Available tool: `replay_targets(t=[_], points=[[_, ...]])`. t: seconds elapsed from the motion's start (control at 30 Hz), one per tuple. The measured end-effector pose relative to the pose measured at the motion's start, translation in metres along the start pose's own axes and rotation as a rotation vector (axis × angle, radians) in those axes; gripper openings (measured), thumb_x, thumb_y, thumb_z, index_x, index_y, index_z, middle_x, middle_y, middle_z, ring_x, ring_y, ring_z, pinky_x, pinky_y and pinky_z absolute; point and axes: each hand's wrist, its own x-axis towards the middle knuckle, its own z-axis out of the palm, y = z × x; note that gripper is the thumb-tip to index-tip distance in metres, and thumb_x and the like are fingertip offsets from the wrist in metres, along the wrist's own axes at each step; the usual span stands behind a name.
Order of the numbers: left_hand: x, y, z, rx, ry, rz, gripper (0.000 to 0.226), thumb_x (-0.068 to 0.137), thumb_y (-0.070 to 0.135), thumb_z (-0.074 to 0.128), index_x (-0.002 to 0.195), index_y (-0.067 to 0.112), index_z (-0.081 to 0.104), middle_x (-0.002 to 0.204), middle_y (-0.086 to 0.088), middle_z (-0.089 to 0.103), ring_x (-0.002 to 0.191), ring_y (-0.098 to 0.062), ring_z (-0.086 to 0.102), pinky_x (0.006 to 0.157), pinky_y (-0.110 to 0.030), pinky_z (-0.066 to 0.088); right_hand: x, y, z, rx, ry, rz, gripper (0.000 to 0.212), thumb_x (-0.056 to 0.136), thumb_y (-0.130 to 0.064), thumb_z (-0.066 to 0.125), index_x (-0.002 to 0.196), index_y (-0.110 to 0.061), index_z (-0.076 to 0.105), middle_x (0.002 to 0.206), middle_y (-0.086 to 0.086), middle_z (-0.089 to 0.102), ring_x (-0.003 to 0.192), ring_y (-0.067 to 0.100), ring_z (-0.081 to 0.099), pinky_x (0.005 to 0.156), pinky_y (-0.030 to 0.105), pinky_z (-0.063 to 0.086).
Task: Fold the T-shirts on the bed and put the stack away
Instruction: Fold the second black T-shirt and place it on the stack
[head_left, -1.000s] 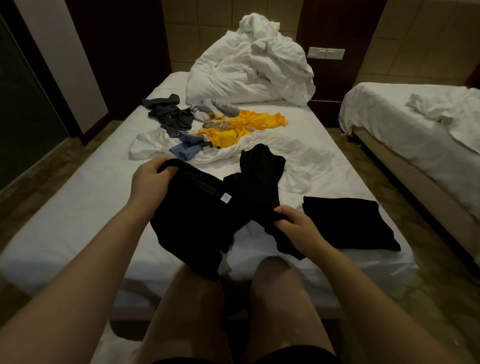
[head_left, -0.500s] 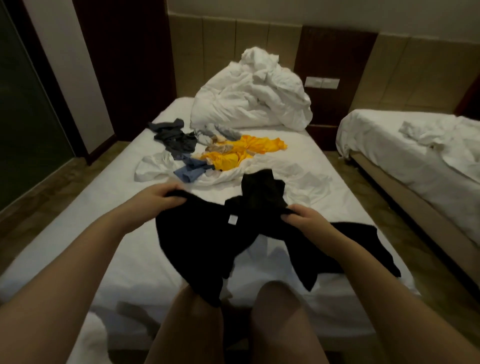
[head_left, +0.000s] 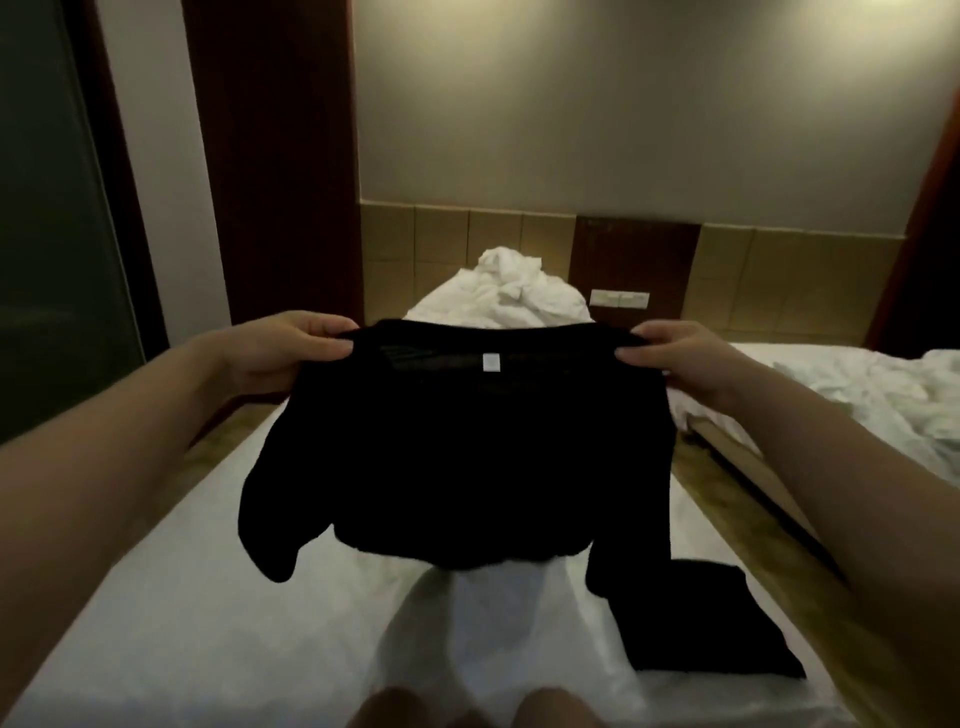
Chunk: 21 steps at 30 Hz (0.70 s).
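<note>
1. The soft black T-shirt (head_left: 467, 457) hangs in the air over the near half of the white-sheeted bed (head_left: 197, 623). It is spread wide by its shoulders. The collar is at the top, and a small white neck label (head_left: 489, 362) shows just under it.
2. The left hand (head_left: 291, 348) pinches the left shoulder of the shirt, with its fingers (head_left: 332, 354) curled round the cloth. The right hand (head_left: 680, 358) does the same at the right shoulder, its fingers (head_left: 641, 356) clenched on the fabric edge.
3. The shirt looks light and wholly limp. The body sags between the two grips, and both sleeves and the hem droop free. It has no stiffness of its own, so it will keep only the shape that a surface or a taut pull gives it.
4. It is not fragile and seems unlikely to slide out of a pinch. The likelier trouble is bunching and creases when it is laid down.
5. The shoulder points are a sound hold for lowering it flat onto the sheet. For the folds, pinching a shoulder and the hem on the same side should carry each edge over evenly.
6. A flat folded black garment (head_left: 701, 629) lies on the bed at the near right, below the hanging right sleeve. I cannot tell whether they touch.
7. A crumpled white duvet (head_left: 509, 296) is heaped at the far end. A second bed (head_left: 857, 384) stands to the right.
</note>
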Motion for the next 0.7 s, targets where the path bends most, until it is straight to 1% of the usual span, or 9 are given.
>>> replay_targets(t=[0.13,0.2,0.27,0.33,0.43,0.5,0.57,0.6,0.7], points=[[-0.005,0.054,0.014,-0.037,0.26,0.186,0.026,0.067,0.029,0.075,0.09,0.02,0.067,0.088,-0.004,0.063,0.072,-0.012,0.064,0.067,-0.025,0.051,0.002,-0.055,-0.004,-0.072,0.394,-0.297,0.014,0.084,-0.021,0.067,0.073,-0.023,0.058,0.067,-0.004,0.061,0.063,0.012,0.06,0.059,0.026,0.044],[-0.002,0.074,0.03,0.121,0.486,0.282,0.007,0.083,0.018,0.061,0.09,0.017,0.062,0.086,-0.003,0.06,0.072,-0.013,0.062,0.068,-0.025,0.048,0.005,-0.074,-0.002,-0.208,0.495,-0.342,0.021,0.082,-0.034,0.067,0.068,-0.023,0.054,0.069,-0.001,0.059,0.07,0.019,0.058,0.066,0.034,0.044],[-0.001,0.089,0.042,0.282,0.74,0.416,0.007,0.088,0.016,0.059,0.093,0.016,0.064,0.085,0.001,0.061,0.079,-0.015,0.061,0.075,-0.028,0.049,0.004,-0.089,-0.002,-0.239,0.577,-0.36,0.029,0.075,-0.046,0.065,0.066,-0.022,0.051,0.069,0.0,0.057,0.074,0.022,0.057,0.071,0.039,0.046],[-0.004,0.101,0.05,0.342,0.895,0.49,0.011,0.089,0.018,0.059,0.099,0.017,0.065,0.085,0.004,0.062,0.084,-0.014,0.061,0.079,-0.029,0.049,-0.002,-0.103,-0.004,-0.189,0.638,-0.373,0.029,0.081,-0.042,0.064,0.067,-0.021,0.05,0.068,-0.001,0.056,0.072,0.021,0.056,0.068,0.035,0.044],[-0.011,0.115,0.056,0.328,0.874,0.498,0.012,0.092,0.018,0.055,0.1,0.016,0.064,0.088,0.003,0.061,0.088,-0.015,0.061,0.077,-0.026,0.049,-0.018,-0.126,-0.008,-0.193,0.742,-0.469,0.03,0.088,-0.034,0.061,0.066,-0.018,0.047,0.065,-0.004,0.048,0.06,0.008,0.044,0.054,0.018,0.035],[-0.017,0.127,0.057,0.29,0.936,0.594,0.01,0.093,0.018,0.053,0.099,0.017,0.061,0.086,0.005,0.059,0.086,-0.013,0.059,0.073,-0.022,0.047,-0.027,-0.14,-0.013,-0.073,0.858,-0.591,0.031,0.089,-0.031,0.061,0.066,-0.018,0.045,0.065,-0.004,0.045,0.059,0.005,0.039,0.049,0.011,0.032],[-0.022,0.141,0.058,0.285,1.029,0.73,0.011,0.094,0.02,0.05,0.1,0.016,0.059,0.086,0.006,0.057,0.085,-0.01,0.057,0.074,-0.022,0.046,-0.033,-0.149,-0.017,0.022,0.892,-0.678,0.033,0.09,-0.028,0.059,0.064,-0.021,0.04,0.064,-0.006,0.041,0.057,0.002,0.036,0.049,0.012,0.031],[-0.023,0.147,0.058,0.316,1.01,0.738,0.013,0.095,0.021,0.05,0.101,0.015,0.059,0.088,0.004,0.057,0.085,-0.012,0.057,0.076,-0.025,0.046,-0.032,-0.152,-0.019,-0.046,0.878,-0.677,0.034,0.09,-0.028,0.059,0.064,-0.021,0.039,0.063,-0.006,0.04,0.056,0.001,0.034,0.05,0.015,0.03],[-0.026,0.148,0.051,0.421,0.786,0.525,0.013,0.092,0.018,0.054,0.098,0.009,0.061,0.093,-0.009,0.06,0.089,-0.025,0.059,0.079,-0.035,0.047,-0.027,-0.143,-0.025,-0.291,0.758,-0.546,0.03,0.09,-0.03,0.059,0.068,-0.014,0.046,0.062,-0.004,0.041,0.057,0.005,0.036,0.051,0.023,0.028]])
